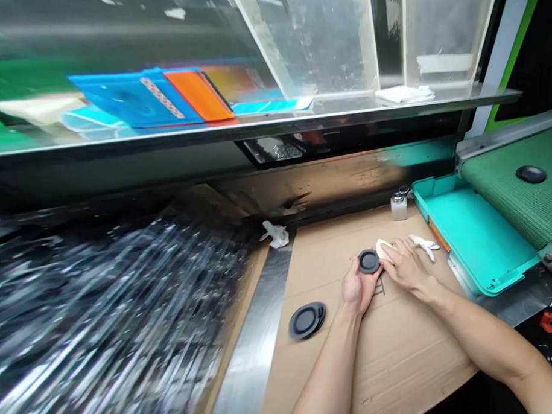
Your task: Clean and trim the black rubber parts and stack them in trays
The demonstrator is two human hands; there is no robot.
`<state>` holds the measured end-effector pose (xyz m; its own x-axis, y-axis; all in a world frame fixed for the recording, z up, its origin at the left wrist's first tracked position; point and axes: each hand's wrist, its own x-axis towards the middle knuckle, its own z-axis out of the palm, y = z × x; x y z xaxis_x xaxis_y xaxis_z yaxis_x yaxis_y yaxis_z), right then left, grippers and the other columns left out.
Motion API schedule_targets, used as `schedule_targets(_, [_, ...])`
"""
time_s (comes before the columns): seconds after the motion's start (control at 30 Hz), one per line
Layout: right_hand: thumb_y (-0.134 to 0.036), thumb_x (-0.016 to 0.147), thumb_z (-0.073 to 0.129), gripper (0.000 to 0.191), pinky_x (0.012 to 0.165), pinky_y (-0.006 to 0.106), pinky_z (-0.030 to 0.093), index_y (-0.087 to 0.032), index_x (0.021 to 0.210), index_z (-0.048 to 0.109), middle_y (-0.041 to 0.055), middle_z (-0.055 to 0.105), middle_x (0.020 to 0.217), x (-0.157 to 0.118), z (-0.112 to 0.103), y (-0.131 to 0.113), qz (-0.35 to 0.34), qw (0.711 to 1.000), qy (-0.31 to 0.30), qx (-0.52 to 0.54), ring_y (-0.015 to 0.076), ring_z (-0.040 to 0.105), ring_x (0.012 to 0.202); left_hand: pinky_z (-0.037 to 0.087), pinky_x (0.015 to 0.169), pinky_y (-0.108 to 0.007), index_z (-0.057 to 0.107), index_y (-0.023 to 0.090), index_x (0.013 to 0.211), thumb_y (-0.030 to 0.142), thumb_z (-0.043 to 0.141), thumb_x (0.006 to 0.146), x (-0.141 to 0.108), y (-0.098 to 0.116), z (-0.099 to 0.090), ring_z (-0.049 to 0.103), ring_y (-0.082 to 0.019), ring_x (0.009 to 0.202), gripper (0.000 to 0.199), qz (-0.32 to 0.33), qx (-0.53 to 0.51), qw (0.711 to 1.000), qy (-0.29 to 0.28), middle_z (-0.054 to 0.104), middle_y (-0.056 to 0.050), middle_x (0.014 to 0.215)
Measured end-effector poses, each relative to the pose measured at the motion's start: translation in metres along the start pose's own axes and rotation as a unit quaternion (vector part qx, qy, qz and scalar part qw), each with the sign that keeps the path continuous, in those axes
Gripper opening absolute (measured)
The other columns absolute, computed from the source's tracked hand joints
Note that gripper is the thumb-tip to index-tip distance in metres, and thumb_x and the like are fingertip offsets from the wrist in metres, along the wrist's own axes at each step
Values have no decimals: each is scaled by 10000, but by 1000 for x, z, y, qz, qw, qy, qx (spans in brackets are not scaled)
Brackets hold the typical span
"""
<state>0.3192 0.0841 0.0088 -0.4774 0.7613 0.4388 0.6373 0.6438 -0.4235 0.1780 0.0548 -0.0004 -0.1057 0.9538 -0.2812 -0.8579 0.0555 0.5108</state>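
My left hand (358,287) grips a dark grey round rubber-rimmed disc (368,262) by its edge, with the disc standing tilted above the cardboard sheet (399,359). My right hand (407,267) holds a white cloth pad (384,249) against the disc's right side. A stack of similar dark discs (307,320) lies on the cardboard to the left of my left forearm. A crumpled white wipe (424,246) sits just beyond my right hand.
A turquoise tray (474,236) stands at the right, beside a green mesh conveyor belt (520,192) carrying one dark disc (531,174). A small bottle (399,206) stands behind the cardboard. A white rag (275,235) lies on a steel strip. A shelf with blue and orange items runs overhead.
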Motion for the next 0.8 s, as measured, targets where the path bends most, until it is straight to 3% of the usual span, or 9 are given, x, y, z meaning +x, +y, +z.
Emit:
schedule_targets(0.13, [-288, 995, 503, 431, 1021, 413, 455, -214, 1417, 548, 128, 577, 1332, 5, -4, 4, -47, 999, 12, 14, 262, 509, 1186, 521, 1035, -410, 661, 138, 1262, 276, 509, 1002, 0, -7, 1, 675, -242, 1134, 331, -13, 21, 999, -39, 721, -139, 1207])
schedule_targets(0.2, [-277, 1001, 486, 419, 1009, 424, 455, -213, 1410, 552, 133, 583, 1329, 6, -3, 2, -33, 999, 11, 1, 266, 508, 1174, 530, 1026, -409, 664, 136, 1267, 246, 546, 984, -1, -8, 0, 698, -237, 1082, 326, -10, 26, 999, -46, 733, -136, 1181])
schedule_targets(0.3, [-271, 1001, 477, 400, 988, 442, 456, -194, 1384, 565, 147, 598, 1290, 4, 0, -2, 7, 999, 18, -28, 272, 516, 1125, 553, 996, -426, 685, 110, 1221, 243, 528, 992, 0, -4, -3, 711, -245, 1054, 308, 12, 26, 999, -28, 745, -150, 1144])
schedule_targets(0.43, [-272, 980, 513, 436, 946, 409, 485, -218, 1412, 526, 132, 593, 1290, -1, 5, -7, -27, 999, -3, -23, 263, 520, 1117, 566, 983, -400, 701, 97, 1156, 247, 480, 1009, 4, 4, -6, 712, -235, 1056, 305, 11, 21, 1000, 5, 746, -157, 1131])
schedule_targets(0.53, [-269, 980, 514, 405, 924, 415, 497, -208, 1378, 547, 141, 600, 1269, -2, 7, -9, 6, 999, 3, -37, 270, 531, 1096, 550, 1013, -414, 690, 102, 1167, 239, 440, 1019, 5, 6, -7, 694, -240, 1113, 321, 15, 22, 1000, 9, 738, -157, 1155])
schedule_targets(0.7, [-316, 949, 586, 325, 864, 347, 510, -240, 1265, 597, 88, 621, 1207, -10, 3, -21, -86, 993, -80, -13, 234, 566, 1050, 528, 1045, -454, 689, 98, 1163, 328, 440, 1016, 6, 13, -11, 660, -279, 1182, 370, -26, 34, 999, 4, 700, -185, 1241])
schedule_targets(0.8, [-388, 919, 645, 262, 849, 338, 500, -254, 1144, 654, 56, 645, 1146, -11, -8, -27, -112, 987, -115, 12, 225, 578, 1020, 559, 989, -434, 670, 130, 1193, 326, 450, 1014, 9, 23, -15, 673, -266, 1151, 345, -3, 32, 999, 10, 679, -165, 1286])
